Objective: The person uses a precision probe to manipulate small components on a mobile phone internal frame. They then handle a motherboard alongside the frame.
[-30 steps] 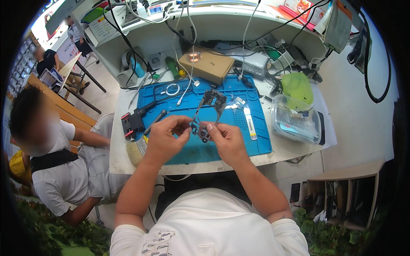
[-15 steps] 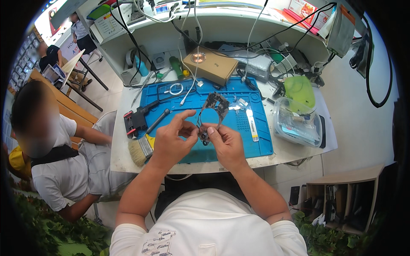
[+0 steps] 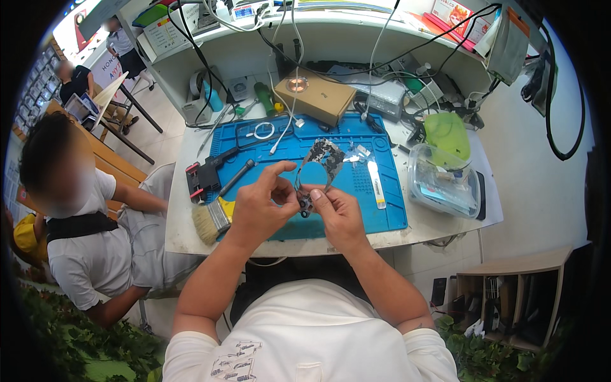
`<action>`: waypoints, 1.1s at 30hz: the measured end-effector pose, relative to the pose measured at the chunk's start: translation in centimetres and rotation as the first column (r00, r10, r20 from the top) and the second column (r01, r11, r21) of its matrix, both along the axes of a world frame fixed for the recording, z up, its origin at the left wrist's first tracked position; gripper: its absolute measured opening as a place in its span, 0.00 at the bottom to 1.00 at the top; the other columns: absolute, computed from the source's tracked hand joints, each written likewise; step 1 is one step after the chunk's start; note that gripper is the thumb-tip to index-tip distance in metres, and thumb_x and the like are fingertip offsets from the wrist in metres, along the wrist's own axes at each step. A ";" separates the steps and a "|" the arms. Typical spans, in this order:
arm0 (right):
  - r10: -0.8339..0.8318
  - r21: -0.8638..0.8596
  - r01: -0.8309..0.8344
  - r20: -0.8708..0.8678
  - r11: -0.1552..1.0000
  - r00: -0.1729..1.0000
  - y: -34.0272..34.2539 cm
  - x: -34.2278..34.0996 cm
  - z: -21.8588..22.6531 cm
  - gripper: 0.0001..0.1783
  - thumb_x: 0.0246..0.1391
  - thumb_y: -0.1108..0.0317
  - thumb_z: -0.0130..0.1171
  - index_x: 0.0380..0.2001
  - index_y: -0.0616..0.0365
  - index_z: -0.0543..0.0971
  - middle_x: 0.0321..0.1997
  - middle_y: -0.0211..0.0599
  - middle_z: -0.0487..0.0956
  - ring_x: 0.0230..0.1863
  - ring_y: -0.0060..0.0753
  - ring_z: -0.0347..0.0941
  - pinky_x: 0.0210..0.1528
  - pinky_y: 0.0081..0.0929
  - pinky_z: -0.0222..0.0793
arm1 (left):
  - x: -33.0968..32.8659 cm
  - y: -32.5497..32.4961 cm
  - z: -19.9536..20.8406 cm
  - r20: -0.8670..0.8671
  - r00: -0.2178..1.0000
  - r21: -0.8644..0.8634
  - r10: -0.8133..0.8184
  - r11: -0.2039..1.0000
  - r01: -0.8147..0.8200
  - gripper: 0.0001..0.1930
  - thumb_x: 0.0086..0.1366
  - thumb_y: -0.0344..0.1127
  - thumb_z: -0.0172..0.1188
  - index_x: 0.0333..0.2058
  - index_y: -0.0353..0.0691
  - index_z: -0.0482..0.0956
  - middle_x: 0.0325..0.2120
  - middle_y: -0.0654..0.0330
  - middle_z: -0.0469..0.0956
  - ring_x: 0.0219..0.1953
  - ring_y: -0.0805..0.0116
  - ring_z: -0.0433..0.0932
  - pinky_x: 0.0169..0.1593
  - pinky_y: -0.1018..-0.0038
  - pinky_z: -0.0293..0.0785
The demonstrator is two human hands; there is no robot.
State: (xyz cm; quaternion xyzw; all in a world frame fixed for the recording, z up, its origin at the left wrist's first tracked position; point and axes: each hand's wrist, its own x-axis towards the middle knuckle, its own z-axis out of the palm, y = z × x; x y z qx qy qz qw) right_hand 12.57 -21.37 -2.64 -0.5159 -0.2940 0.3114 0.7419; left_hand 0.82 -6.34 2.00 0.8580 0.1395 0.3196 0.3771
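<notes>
Bracket [image 3: 327, 155], mottled black and grey

2 forearms [image 3: 215, 277] converge, left fingers [image 3: 279, 170] curled near bent right fingers [image 3: 323, 202].

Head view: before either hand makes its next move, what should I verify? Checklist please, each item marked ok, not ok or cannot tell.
1. Right hand grips the thin cut-out plate: ok, thumb and fingers pinch its lower end.
2. Left hand holds a small piece: cannot tell, its fingertips meet near the plate's lower left but hide what lies between.
3. Blue work mat lies below the plate: ok.
4. Flat white strip clear of both hands: ok, on the mat to their right.
5. Brush fully in view: not ok, the left hand covers part of it.
</notes>
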 end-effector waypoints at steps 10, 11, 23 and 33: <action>0.059 0.040 -0.054 -0.145 0.998 0.988 -0.3 0.3 -0.6 0.19 0.84 0.64 0.59 0.59 0.69 0.88 0.48 0.34 0.90 0.45 0.17 0.82 0.49 0.21 0.79 | 0.1 -0.2 0.2 -0.023 0.999 -0.010 -0.022 1.000 0.022 0.34 0.57 0.21 0.74 0.64 0.41 0.79 0.29 0.60 0.88 0.28 0.73 0.88 0.36 0.74 0.86; 0.059 0.040 -0.054 -0.146 0.998 0.987 -0.4 0.3 -0.6 0.19 0.84 0.64 0.59 0.59 0.69 0.88 0.48 0.34 0.90 0.45 0.17 0.82 0.49 0.21 0.79 | 0.1 -0.2 0.1 -0.020 0.999 0.003 -0.028 1.000 0.028 0.34 0.57 0.21 0.74 0.64 0.41 0.79 0.29 0.60 0.88 0.28 0.73 0.88 0.36 0.74 0.86; 0.097 0.030 -0.092 -0.259 0.995 0.961 -0.5 0.9 -0.1 0.20 0.83 0.65 0.57 0.60 0.74 0.85 0.53 0.47 0.90 0.53 0.35 0.90 0.61 0.38 0.89 | -0.8 0.9 0.0 0.050 0.997 -0.034 -0.060 0.997 0.062 0.24 0.62 0.19 0.73 0.58 0.36 0.86 0.33 0.61 0.90 0.33 0.77 0.88 0.40 0.77 0.84; 0.081 -0.244 -0.098 -0.078 0.965 0.994 -1.0 5.2 -0.9 0.21 0.77 0.67 0.68 0.60 0.78 0.84 0.48 0.42 0.90 0.41 0.25 0.85 0.42 0.30 0.92 | -5.9 9.1 2.9 -0.280 0.935 -0.020 0.217 0.973 -0.232 0.15 0.71 0.26 0.69 0.54 0.34 0.91 0.34 0.58 0.90 0.35 0.77 0.85 0.44 0.76 0.83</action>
